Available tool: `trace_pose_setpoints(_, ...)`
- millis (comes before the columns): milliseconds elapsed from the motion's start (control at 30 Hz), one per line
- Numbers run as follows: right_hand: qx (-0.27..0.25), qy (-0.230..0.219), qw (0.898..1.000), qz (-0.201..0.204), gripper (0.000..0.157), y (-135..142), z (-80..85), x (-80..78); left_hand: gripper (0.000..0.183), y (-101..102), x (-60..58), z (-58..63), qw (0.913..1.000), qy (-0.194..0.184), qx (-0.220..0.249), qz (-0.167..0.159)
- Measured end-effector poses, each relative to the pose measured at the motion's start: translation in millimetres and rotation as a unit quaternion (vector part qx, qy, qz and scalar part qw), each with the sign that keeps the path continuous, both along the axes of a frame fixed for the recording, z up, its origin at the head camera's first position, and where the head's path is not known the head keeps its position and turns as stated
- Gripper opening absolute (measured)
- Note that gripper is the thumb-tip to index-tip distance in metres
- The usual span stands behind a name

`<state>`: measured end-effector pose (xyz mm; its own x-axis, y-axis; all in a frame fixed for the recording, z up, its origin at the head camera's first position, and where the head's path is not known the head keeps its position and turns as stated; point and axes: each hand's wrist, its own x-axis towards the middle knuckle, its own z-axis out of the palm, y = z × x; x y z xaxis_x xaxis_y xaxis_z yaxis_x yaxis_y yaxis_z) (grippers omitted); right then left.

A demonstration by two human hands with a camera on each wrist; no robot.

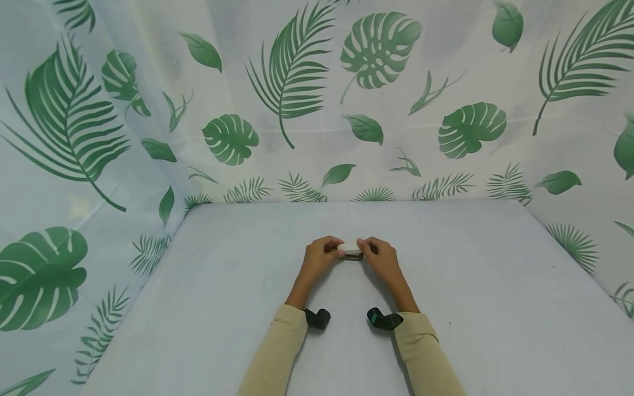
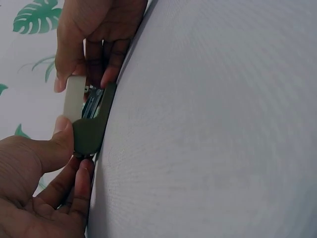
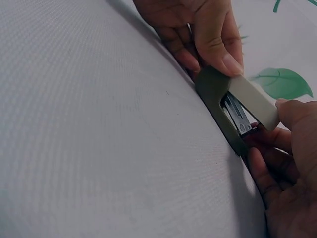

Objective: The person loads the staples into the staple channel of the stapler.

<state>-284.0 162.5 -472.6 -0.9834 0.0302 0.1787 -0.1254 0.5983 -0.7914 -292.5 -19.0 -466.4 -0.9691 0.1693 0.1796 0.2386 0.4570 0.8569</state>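
Note:
A small stapler [image 1: 350,248] stands on the white table surface between both hands. It has a cream top arm [image 2: 74,101] and a dark green base [image 3: 213,91]; the metal staple channel [image 3: 237,115] shows in the gap between them. My left hand [image 1: 319,258] pinches the hinge end, thumb on the side near the top arm and fingers low behind. At the front end my right hand [image 1: 383,261] holds the stapler, its thumb at the tip of the cream arm and its fingers curled by the base.
A white cloth-covered table [image 1: 223,302] spreads around the hands. Leaf-printed curtains [image 1: 317,143] hang behind it and along both sides. Black wrist cameras [image 1: 318,319] sit at both cuffs.

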Motion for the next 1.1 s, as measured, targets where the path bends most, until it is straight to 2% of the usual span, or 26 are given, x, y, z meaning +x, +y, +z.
trace_pose_setpoints(267,-0.003,0.001,1.000,0.002,0.036,0.5,2.2,2.7,0.020,1.9,2.5,0.1,0.9999,-0.008,0.006,0.003)
trace_pose_setpoints(500,-0.006,0.035,0.999,0.029,0.028,0.6,1.7,1.1,0.019,2.4,3.8,2.8,0.9999,-0.006,0.003,0.011)
trace_pose_setpoints(600,0.006,0.034,0.999,0.021,0.032,1.8,0.3,0.3,0.021,3.1,3.9,4.1,0.9998,-0.011,0.005,0.013)
trace_pose_setpoints(833,0.005,-0.005,1.000,-0.005,0.046,4.6,-4.4,0.9,0.024,1.3,3.6,1.7,0.9996,-0.028,0.001,0.001)
trace_pose_setpoints(1100,-0.012,-0.002,1.000,0.000,0.046,4.2,-5.3,-0.7,0.032,-4.0,4.9,2.8,0.9992,-0.039,0.004,-0.006)
